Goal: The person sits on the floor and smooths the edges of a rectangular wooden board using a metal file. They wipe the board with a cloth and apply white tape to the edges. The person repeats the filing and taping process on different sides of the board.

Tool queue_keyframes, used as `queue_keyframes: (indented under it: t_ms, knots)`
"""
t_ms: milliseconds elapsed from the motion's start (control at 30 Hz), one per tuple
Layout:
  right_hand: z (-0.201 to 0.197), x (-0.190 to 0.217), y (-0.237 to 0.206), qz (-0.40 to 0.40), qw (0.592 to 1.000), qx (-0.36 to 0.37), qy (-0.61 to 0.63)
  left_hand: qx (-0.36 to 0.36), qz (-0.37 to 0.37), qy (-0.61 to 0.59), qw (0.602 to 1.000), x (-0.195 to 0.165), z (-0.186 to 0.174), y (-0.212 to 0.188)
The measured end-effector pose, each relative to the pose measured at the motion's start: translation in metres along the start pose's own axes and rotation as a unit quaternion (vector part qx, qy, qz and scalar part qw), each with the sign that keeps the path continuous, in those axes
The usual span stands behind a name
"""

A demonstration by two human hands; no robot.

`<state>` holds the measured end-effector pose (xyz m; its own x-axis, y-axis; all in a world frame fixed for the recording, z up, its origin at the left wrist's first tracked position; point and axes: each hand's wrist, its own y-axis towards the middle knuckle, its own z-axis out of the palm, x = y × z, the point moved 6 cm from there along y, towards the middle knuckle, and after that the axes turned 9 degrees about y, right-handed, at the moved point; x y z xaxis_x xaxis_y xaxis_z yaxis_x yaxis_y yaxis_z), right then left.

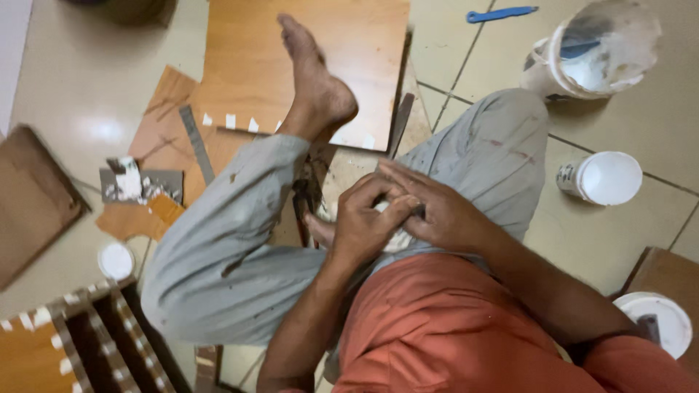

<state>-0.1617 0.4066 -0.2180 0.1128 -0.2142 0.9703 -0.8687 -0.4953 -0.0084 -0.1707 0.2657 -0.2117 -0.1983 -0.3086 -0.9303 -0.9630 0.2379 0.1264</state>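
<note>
I sit on a tiled floor with my legs in grey trousers folded before me. My left hand point(362, 220) and my right hand point(437, 207) are pressed together over my lap, fingers curled around a small whitish thing point(397, 239) that is mostly hidden. A dark narrow object pokes out between the fingers; I cannot tell what it is. My bare foot point(313, 80) rests on a brown wooden board point(255, 51) with bits of white tape along its edge.
A large white bucket point(593, 51) and a small white tub point(603, 178) stand at the right. A blue tool point(501, 13) lies at the top. Wood offcuts point(164, 124), a metal strip point(196, 144), a white lid point(115, 260) and a taped wooden frame point(87, 335) lie at the left.
</note>
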Motion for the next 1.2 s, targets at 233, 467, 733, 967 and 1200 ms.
queue_keyframes:
  t_ms: [233, 467, 733, 967, 1200]
  knots:
    - [0.002, -0.052, -0.008, 0.107, 0.988, -0.026, 0.109, -0.077, -0.056, -0.102, 0.990, 0.049, 0.018, 0.013]
    - [-0.092, -0.149, 0.007, 0.233, 0.903, -0.359, 0.038, 0.014, 0.011, 0.300, 0.954, 0.151, 0.044, 0.090]
    - [-0.188, -0.249, 0.116, 0.151, 0.769, -0.550, 0.290, 0.065, 0.060, 0.476, 0.875, 0.208, 0.066, 0.096]
    - [-0.161, -0.274, 0.215, 0.160, 0.838, -0.467, 0.233, 0.078, 0.058, 0.452, 0.887, 0.210, 0.056, 0.099]
    - [-0.153, -0.287, 0.206, 0.115, 0.885, -0.448, 0.055, 0.078, 0.042, 0.446, 0.890, 0.210, 0.057, 0.102]
